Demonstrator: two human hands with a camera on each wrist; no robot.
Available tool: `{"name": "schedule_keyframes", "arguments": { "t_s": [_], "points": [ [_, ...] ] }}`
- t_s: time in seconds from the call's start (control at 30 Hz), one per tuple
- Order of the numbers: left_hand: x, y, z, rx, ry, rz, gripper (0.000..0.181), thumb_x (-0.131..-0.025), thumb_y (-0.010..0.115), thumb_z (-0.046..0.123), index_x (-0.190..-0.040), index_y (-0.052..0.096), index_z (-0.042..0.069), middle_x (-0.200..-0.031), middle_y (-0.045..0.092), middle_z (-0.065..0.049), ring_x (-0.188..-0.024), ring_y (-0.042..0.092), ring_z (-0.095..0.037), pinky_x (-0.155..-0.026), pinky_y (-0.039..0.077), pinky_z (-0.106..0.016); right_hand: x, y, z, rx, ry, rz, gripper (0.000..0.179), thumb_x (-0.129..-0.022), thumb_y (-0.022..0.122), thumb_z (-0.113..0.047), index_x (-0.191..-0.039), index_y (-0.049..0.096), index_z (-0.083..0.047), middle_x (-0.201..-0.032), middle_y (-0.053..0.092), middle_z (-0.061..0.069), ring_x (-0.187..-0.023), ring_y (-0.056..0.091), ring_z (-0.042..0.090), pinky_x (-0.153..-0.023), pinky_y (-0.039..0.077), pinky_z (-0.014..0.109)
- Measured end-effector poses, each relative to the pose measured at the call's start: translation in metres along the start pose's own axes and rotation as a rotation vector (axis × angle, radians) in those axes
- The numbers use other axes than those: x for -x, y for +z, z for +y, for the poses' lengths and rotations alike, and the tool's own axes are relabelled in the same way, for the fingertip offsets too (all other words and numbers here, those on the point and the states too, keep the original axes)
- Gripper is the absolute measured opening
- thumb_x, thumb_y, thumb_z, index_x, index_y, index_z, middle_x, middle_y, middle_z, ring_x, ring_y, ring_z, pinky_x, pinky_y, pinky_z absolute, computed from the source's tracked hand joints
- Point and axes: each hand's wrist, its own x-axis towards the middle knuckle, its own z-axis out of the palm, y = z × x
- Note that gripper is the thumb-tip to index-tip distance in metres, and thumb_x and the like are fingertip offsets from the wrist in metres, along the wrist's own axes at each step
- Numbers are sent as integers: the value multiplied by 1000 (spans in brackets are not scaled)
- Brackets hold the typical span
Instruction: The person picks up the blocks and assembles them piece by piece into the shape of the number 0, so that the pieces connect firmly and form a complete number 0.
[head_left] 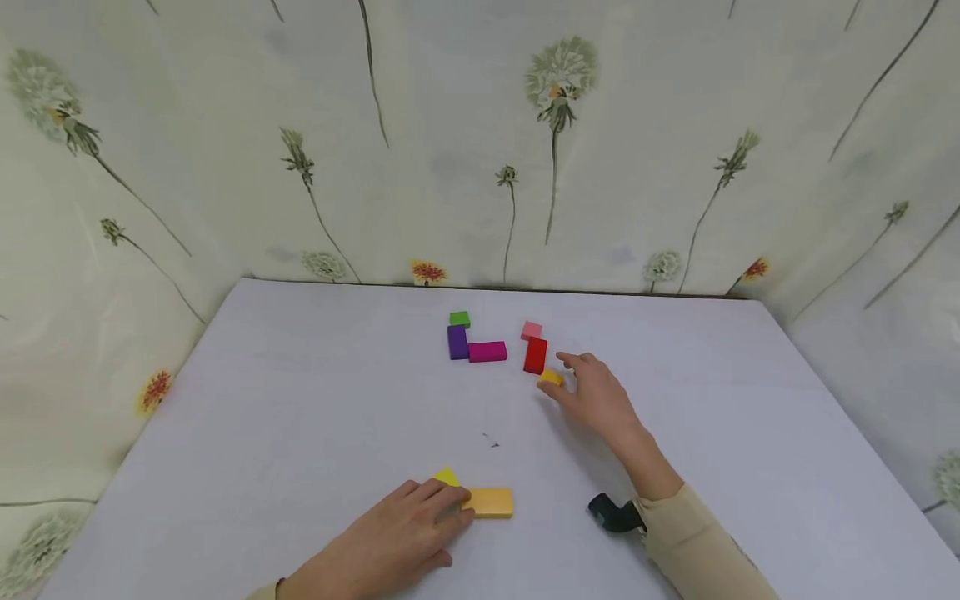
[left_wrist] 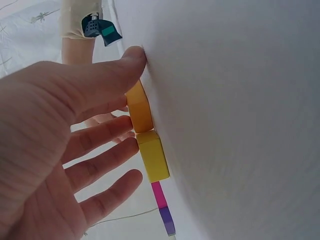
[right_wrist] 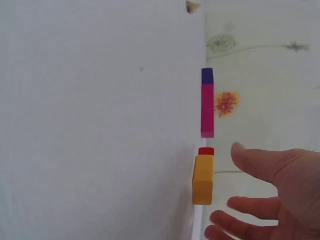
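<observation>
My left hand (head_left: 397, 533) rests at the near side of the table, its loosely extended fingertips right at a light orange block (head_left: 491, 503) and a yellow block (head_left: 447, 476). In the left wrist view the orange block (left_wrist: 140, 110) and yellow block (left_wrist: 154, 157) meet end to end. Farther away, my right hand (head_left: 596, 396) hovers with thumb and fingers spread beside a small yellow-orange block (head_left: 551, 377). That block lies by the near end of a red block (head_left: 536, 355), with a pink block (head_left: 531, 330) at its far end.
Left of the red block, a green block (head_left: 460, 318), a purple block (head_left: 457, 342) and a magenta block (head_left: 487, 352) form a group. The white table (head_left: 300, 400) ends at a flower-patterned curtain (head_left: 450, 167). A dark wrist device (head_left: 615, 513) sits at the right sleeve.
</observation>
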Motion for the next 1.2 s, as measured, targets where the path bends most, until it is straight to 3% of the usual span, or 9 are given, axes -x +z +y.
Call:
{"name": "schedule_keyframes", "arguments": {
  "t_s": [0.2, 0.4, 0.67, 0.87, 1.2],
  "points": [
    [0, -2, 1, 42, -25, -31, 51, -85, 76, 38, -130, 60, 20, -132, 55, 2, -117, 51, -14, -88, 46, -28, -5, -1, 5, 0, 43, -74, 58, -90, 69, -31, -136, 54, 2, -119, 56, 22, -106, 54, 35, -85, 51, 48],
    [1, 0, 0, 31, -13, 10, 50, -85, 76, 37, -128, 60, 18, -130, 56, 1, -116, 51, -14, -88, 46, -28, -7, 3, 10, -14, 5, -50, 42, -91, 69, -26, -125, 65, -1, -115, 57, 19, -102, 54, 32, -83, 50, 47],
    [2, 1, 0, 30, -1, 30, 50, -84, 78, 36, -127, 61, 18, -129, 56, 1, -116, 51, -14, -87, 46, -27, -7, 5, 11, -46, -17, -48, 39, -90, 71, -22, -124, 65, -4, -105, 61, 12, -95, 55, 28, -80, 50, 44],
    [2, 3, 0, 14, 5, 59, 50, -83, 78, 36, -127, 61, 17, -128, 57, 0, -115, 52, -14, -85, 46, -27, -7, 6, 10, -96, -4, -44, 37, -89, 72, -21, -121, 64, -6, -104, 63, 10, -94, 56, 26, -80, 51, 42],
    [2, 3, -1, 8, -1, 33, 51, -84, 78, 38, -128, 61, 18, -129, 57, 1, -117, 51, -13, -86, 47, -28, -4, 6, 13, -204, 46, -35, 32, -88, 73, -18, -116, 63, -8, -101, 65, 10, -92, 59, 27, -76, 54, 36]
  ]
}}
